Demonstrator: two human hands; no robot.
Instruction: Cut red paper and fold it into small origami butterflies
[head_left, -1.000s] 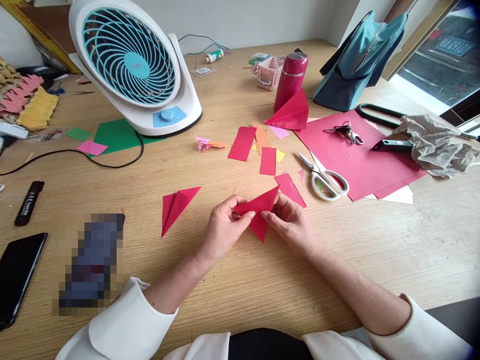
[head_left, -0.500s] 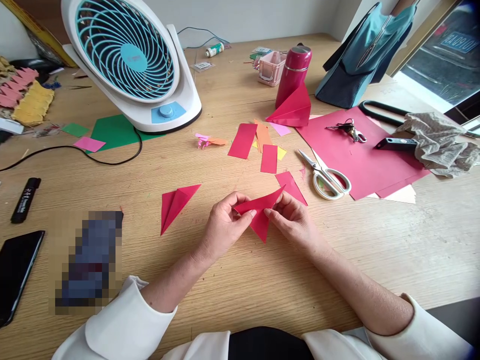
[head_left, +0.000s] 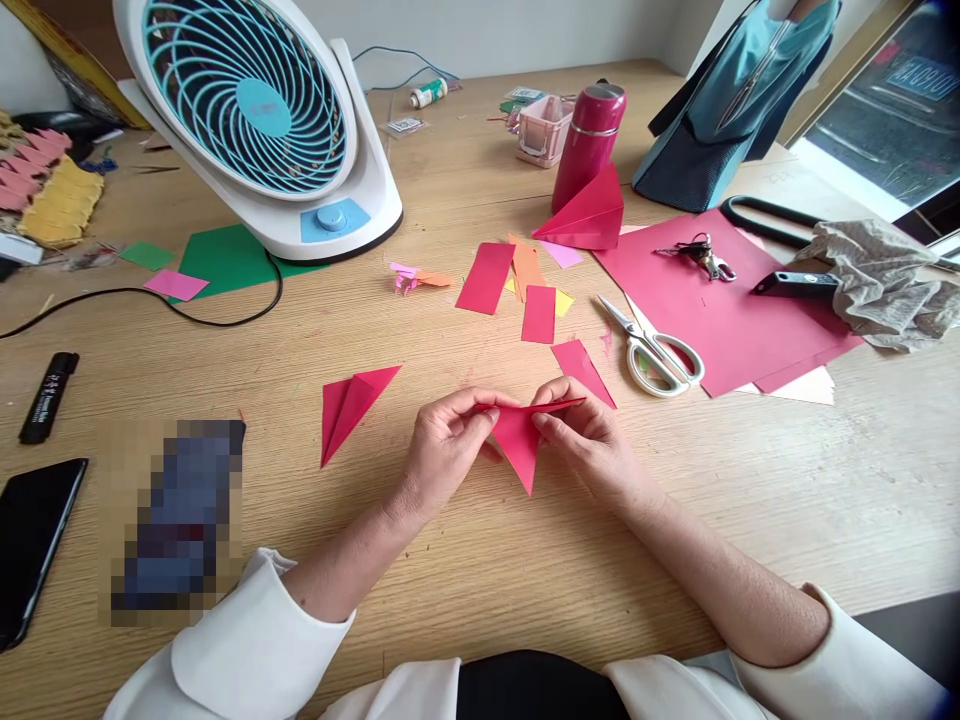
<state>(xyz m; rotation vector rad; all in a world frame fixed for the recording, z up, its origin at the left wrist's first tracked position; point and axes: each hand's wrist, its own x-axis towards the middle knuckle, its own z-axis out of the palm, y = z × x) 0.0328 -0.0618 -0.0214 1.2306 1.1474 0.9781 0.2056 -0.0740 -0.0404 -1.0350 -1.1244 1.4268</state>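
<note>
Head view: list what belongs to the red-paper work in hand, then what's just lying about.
Belongs, or likely does:
folded red paper, held by the left hand and right hand
loose folded red triangle
scissors, probably
large red sheets, probably

Lying about, it seems:
fan
magenta bottle
blue bag
black phone
marker

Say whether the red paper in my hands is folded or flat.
Folded: the red paper, held by the left hand and right hand, shows an edge-on top above a pointed flap.

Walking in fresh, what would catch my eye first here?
Probably the big fan at the back left. Next, the folded red paper held between the left hand and right hand near the middle, then the pink bottle toward the back, right of centre.
</note>
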